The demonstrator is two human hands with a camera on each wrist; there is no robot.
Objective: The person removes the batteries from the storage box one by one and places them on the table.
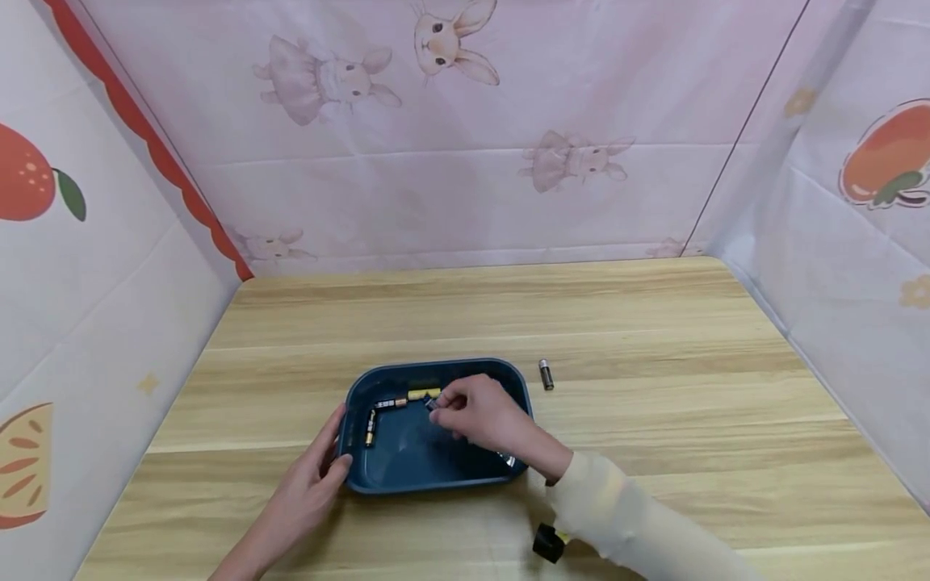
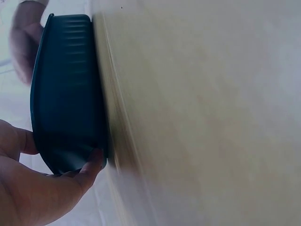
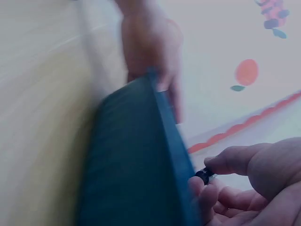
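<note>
Nearest the camera, a cream sleeve runs up to the right hand, which pinches a dark battery between thumb and fingertips. That battery is over the tray, a dark blue one on the wooden counter — whether it touches the tray floor I cannot tell. At the tray's left end, the left hand grips the corner, thumb toward the near side and fingers by the left wall.

Inside the tray, a yellow battery lies by the far wall; just left of it is a copper-ended battery, and a gold-ended battery points toward the person near the left wall. Something shiny shows by the right wrist, too hidden to name.

Right of the tray, a loose battery lies on the counter. A black thing with a yellow part sits partly under the sleeve. Behind hangs a pink cloth with rabbits.
</note>
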